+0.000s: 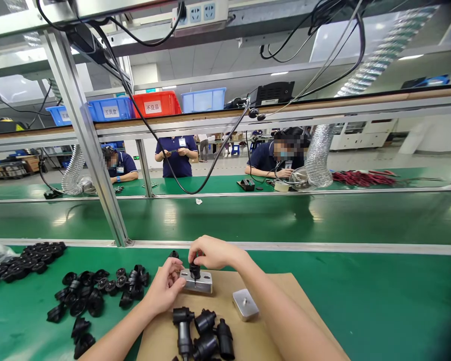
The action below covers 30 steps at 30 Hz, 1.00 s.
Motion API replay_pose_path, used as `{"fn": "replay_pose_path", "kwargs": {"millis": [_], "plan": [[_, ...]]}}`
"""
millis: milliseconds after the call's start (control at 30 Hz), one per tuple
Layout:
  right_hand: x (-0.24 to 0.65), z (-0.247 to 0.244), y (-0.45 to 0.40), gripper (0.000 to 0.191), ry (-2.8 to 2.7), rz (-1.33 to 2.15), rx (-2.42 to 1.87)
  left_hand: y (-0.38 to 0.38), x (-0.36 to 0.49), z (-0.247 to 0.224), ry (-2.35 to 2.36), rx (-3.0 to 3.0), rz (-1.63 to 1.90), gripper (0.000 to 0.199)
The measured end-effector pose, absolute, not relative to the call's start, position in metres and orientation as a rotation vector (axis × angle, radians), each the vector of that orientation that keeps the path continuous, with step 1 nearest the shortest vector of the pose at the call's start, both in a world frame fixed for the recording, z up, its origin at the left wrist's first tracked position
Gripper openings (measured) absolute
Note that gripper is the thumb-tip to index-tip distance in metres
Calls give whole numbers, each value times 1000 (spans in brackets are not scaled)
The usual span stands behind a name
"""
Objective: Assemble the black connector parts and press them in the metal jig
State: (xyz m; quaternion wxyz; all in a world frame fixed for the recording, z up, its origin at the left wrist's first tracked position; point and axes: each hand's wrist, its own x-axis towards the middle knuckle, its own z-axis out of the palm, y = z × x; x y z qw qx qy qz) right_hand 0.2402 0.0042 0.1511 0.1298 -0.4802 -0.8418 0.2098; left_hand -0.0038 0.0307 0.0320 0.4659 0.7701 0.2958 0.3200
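Observation:
A silver metal block with slots in its top lies near the top of a brown cardboard sheet. My left hand rests at the block's left end, its thumb and fingers around that end. From above, my right hand pinches a black cylindrical part standing on the block. Another black part shows just behind my left fingers. Below the block, several black cylindrical fittings lie on the cardboard. A small square metal piece with a central stud sits to the right, under my right forearm's left side.
Black caps lie loose on the green table at left, with more black rings farther left. A metal post rises behind. Across the green belt, several people sit or stand. Cables hang from the shelf.

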Motion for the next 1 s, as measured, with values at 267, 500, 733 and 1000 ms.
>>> {"fn": "replay_pose_path", "kwargs": {"millis": [267, 500, 733, 1000], "plan": [[248, 145, 8, 39, -2442, 735, -1446, 32, -2, 35, 774, 1836, 805, 34], [236, 141, 8, 48, -2463, 740, -1522, 29, -2, 41, 797, 1823, 790, 31], [234, 138, 11, 45, -2481, 672, -1538, 31, -1, 37, 793, 1822, 801, 30], [231, 140, 7, 45, -2508, 660, -1567, 32, -2, 36, 782, 1833, 815, 29]]}}
